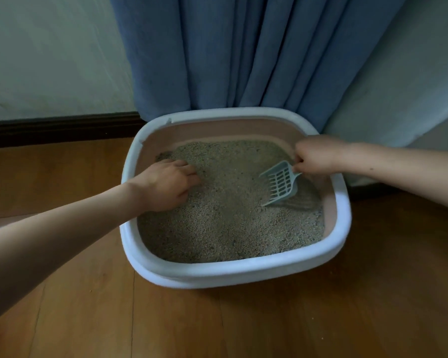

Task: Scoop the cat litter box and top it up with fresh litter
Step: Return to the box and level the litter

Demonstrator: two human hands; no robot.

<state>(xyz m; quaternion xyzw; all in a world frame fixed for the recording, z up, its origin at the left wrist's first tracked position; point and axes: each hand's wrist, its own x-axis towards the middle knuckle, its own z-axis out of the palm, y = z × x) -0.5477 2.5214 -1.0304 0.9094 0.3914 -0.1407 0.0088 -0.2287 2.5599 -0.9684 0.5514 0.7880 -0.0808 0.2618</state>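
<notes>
I see the litter box [233, 270] sitting on the wooden floor [321, 319], its far edge pushed up against a blue curtain [243, 52] that hangs down to it. The box has a pale, rounded outer rim and pinkish inner walls, and it is filled with grey-beige granular litter [225, 223] whose surface is uneven, with a darker patch at the far left corner.

My left hand [166, 184] reaches in over the left rim and rests on the litter at the left side of the box, fingers curled downward into the granules; I cannot tell whether the grip encloses anything beneath them. My right hand [316, 153] comes in over the far right rim, its grip pinched around the handle of a light blue slotted litter scoop [279, 183]. The scoop slants down and toward me from that hand, its slotted blade facing up and its front edge touching the litter in the right half of the box. A few drag lines show in the litter just beside the blade, toward the right wall.

A dark skirting board [60, 130] runs along the wall [49, 52] at the left, behind the box.
</notes>
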